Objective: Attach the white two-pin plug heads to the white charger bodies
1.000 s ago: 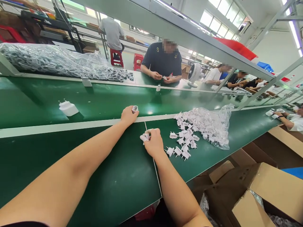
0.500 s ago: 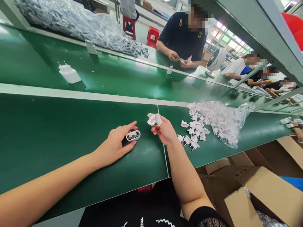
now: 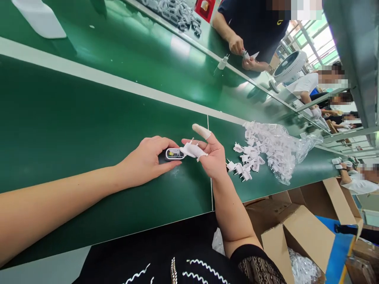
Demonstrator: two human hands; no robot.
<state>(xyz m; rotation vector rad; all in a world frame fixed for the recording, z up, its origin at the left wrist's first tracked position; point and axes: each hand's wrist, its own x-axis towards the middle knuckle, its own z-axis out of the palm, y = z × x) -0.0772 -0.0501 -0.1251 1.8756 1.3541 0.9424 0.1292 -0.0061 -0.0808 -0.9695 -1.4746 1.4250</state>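
white plastic pronged cap [image 3: 188, 150] is pinched by the right grip [image 3: 213, 156], oval housing [image 3: 174, 154] by the left grip [image 3: 149, 158].

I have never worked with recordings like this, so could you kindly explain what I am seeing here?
Certainly. There is no machine: these are a person's own two hands, seen from a camera worn on the head that looks forward and down. The left hand holds a small housing whose open end shows electronic parts. The right hand, with a pale cover on one finger, holds a white two-pin cap close beside it; I cannot tell whether the two touch. On the green bench, to the right, lie loose caps by a clear bag. Across the bench, a co-worker handles a small white piece.
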